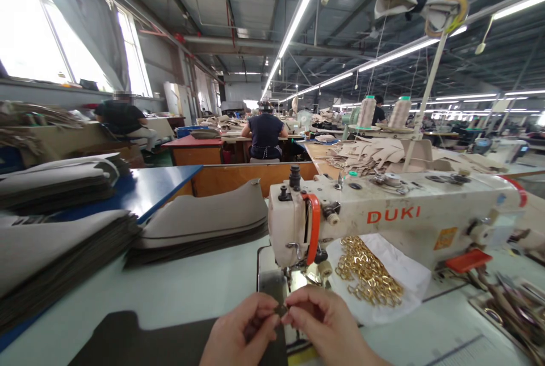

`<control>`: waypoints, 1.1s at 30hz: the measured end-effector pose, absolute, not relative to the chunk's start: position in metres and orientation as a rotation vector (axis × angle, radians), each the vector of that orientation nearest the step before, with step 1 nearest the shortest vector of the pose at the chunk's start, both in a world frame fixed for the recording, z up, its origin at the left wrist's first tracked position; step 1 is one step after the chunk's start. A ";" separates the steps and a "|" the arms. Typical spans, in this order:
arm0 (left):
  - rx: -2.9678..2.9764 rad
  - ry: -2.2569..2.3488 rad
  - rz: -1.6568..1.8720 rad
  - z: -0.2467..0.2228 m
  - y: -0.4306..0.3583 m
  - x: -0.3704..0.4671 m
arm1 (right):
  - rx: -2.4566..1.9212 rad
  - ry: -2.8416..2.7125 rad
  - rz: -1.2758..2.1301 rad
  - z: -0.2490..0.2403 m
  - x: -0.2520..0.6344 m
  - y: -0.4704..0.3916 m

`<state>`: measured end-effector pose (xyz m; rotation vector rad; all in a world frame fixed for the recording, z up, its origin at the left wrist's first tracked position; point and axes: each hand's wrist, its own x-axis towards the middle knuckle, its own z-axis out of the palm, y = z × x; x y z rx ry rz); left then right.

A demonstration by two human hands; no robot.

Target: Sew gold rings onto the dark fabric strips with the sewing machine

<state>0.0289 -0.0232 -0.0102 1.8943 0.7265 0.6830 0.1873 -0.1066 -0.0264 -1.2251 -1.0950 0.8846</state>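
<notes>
My left hand (247, 329) and my right hand (317, 320) meet fingertip to fingertip just in front of the sewing machine's (395, 213) needle area. Each is closed in a pinch, and a small thing between the fingertips is too tiny to make out. Under my left hand lies a dark flat piece (157, 343) that reaches left across the pale table (191, 286). Behind the machine's arm, many gold metal rings (370, 272) rest on a white sheet (409, 269), to the right of my hands.
Stacks of grey cut pieces (204, 218) stand left of the machine, more (55, 247) at the far left by a blue table (166, 184). Tools and scraps (506, 309) fill a tray at the right. Thread cones (367, 112) and seated people (266, 130) are farther back.
</notes>
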 end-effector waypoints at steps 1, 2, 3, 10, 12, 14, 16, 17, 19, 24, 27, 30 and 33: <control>1.809 0.693 0.672 -0.012 -0.022 0.029 | -1.200 -1.071 0.911 -0.026 0.188 -0.107; 1.733 0.654 0.652 -0.013 -0.021 0.029 | -1.181 -1.049 0.947 -0.027 0.188 -0.107; 1.670 0.616 0.623 -0.015 -0.021 0.030 | -1.169 -1.025 0.987 -0.027 0.188 -0.107; 1.412 0.542 0.479 -0.009 -0.018 0.029 | -1.130 -0.917 1.219 -0.020 0.185 -0.105; 1.352 0.578 0.434 -0.009 -0.014 0.031 | -1.108 -0.888 1.227 -0.018 0.187 -0.105; 1.307 0.606 0.408 -0.012 -0.010 0.033 | -1.091 -0.860 1.231 -0.019 0.188 -0.104; 1.301 0.585 0.385 -0.017 -0.007 0.036 | -1.083 -0.844 1.242 -0.021 0.187 -0.104; 1.312 0.566 0.376 -0.018 -0.006 0.037 | -1.081 -0.839 1.250 -0.022 0.187 -0.104; 1.340 0.550 0.352 -0.020 -0.006 0.038 | -1.080 -0.833 1.268 -0.024 0.185 -0.104; 1.396 0.640 0.311 -0.017 -0.008 0.038 | -1.080 -0.843 1.287 -0.022 0.182 -0.107; 1.459 0.694 0.345 -0.015 -0.010 0.039 | -1.118 -0.925 1.226 -0.014 0.180 -0.112; 1.565 0.731 0.421 -0.011 -0.014 0.038 | -1.233 -1.060 1.046 -0.007 0.176 -0.116; 1.649 0.744 0.468 -0.007 -0.018 0.035 | -1.293 -1.137 0.953 -0.006 0.174 -0.118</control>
